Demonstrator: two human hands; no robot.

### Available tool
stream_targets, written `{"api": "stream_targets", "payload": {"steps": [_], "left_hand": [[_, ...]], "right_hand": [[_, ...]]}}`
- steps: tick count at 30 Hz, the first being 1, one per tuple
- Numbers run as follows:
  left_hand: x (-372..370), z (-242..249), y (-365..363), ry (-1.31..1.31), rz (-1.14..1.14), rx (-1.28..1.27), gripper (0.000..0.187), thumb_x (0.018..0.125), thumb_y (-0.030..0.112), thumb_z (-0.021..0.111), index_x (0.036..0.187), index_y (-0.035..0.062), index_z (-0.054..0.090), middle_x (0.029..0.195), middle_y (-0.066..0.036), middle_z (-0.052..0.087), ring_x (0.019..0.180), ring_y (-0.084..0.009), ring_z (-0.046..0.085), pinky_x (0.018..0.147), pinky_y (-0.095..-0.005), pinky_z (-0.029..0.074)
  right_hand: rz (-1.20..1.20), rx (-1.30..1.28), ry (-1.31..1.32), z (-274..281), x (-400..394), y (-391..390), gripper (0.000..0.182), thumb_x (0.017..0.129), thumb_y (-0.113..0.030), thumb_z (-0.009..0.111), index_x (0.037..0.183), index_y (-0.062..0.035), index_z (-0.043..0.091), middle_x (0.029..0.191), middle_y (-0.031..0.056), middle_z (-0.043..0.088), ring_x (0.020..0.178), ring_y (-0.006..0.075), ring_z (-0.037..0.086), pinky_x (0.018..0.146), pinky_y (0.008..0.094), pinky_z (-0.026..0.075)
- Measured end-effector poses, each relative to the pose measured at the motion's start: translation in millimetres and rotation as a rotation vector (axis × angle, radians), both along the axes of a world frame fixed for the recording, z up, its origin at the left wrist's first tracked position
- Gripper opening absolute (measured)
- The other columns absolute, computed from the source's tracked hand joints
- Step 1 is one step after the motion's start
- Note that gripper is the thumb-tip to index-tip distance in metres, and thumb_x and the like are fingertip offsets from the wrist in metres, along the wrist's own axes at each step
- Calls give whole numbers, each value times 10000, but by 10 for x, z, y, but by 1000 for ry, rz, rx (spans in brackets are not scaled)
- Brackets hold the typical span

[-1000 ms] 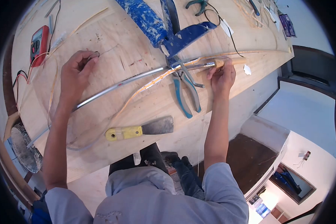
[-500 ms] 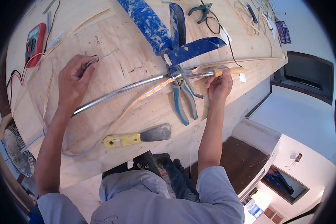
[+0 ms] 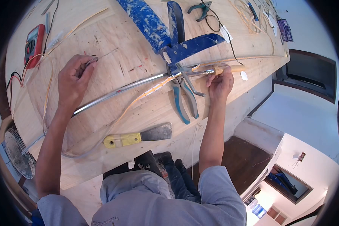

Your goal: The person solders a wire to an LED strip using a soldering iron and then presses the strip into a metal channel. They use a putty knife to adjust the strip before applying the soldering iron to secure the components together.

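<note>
My right hand is closed around the pale wooden handle of a soldering iron. Its metal barrel points left, toward the end of an orange-and-white LED strip. My left hand pinches a thin wire above the board, its loose end reaching right. Between my hands, a blue caulking gun spotted with white rests across a shiny metal channel. Pliers with blue-grey handles lie under the gun's rod, their jaws partly hidden at the strip's end.
Nearest my body on the wooden table lies a yellow-handled putty knife. A red multimeter is at the left. Green-handled pliers, a black cord and loose strip coils lie toward the far side. A wire-guarded fan stands beyond the left edge.
The view has shifted very slightly. Both hands keep nearly the same place and grip, and the tools lie as before.
</note>
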State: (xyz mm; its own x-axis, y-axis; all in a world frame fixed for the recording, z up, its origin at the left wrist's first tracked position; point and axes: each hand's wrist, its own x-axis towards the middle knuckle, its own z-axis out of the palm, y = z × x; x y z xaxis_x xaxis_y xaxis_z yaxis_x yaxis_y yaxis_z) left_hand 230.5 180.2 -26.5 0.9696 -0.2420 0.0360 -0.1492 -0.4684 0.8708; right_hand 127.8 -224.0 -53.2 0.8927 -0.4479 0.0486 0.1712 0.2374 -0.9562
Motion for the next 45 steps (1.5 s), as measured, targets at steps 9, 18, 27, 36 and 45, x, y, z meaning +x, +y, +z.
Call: {"api": "stream_targets", "payload": {"steps": [9, 18, 27, 36, 45], "left_hand": [[15, -41, 28, 31, 6, -15, 97, 939, 44, 655, 1018, -13, 659, 889, 42, 581, 769, -14, 503, 696, -167, 412], [15, -30, 21, 45, 9, -7, 103, 943, 48, 653, 1023, -17, 654, 900, 37, 592, 791, -16, 522, 719, -165, 419], [10, -37, 14, 13, 12, -3, 95, 940, 49, 657, 1013, -11, 660, 894, 41, 592, 771, -13, 512, 700, -165, 418], [13, -58, 20, 25, 24, -26, 88, 932, 40, 664, 1005, -11, 662, 890, 45, 591, 768, -8, 505, 694, -161, 411], [13, -57, 19, 25, 26, -15, 87, 933, 35, 662, 1009, -8, 663, 887, 47, 593, 768, -8, 506, 707, -159, 412]], "right_hand": [[-46, 39, 6, 6, -1, -12, 419, 1046, -404, 431, 1029, -1, 544, 625, 112, 583, 430, 173, 516, 405, 271, 454], [-74, 49, 10, 1, 4, -1, 401, 1043, -395, 448, 1032, -5, 542, 633, 105, 582, 438, 162, 515, 402, 261, 451], [-40, 22, 4, -12, -3, -13, 394, 1044, -389, 449, 1030, -6, 538, 636, 107, 582, 449, 163, 526, 403, 263, 456], [-68, 31, 12, 10, 1, 9, 411, 1043, -403, 445, 1029, -5, 545, 612, 92, 566, 431, 155, 506, 391, 259, 437], [-92, 29, -4, 3, 2, 16, 388, 1042, -390, 455, 1053, -11, 540, 618, 89, 566, 431, 151, 505, 389, 256, 440]]}}
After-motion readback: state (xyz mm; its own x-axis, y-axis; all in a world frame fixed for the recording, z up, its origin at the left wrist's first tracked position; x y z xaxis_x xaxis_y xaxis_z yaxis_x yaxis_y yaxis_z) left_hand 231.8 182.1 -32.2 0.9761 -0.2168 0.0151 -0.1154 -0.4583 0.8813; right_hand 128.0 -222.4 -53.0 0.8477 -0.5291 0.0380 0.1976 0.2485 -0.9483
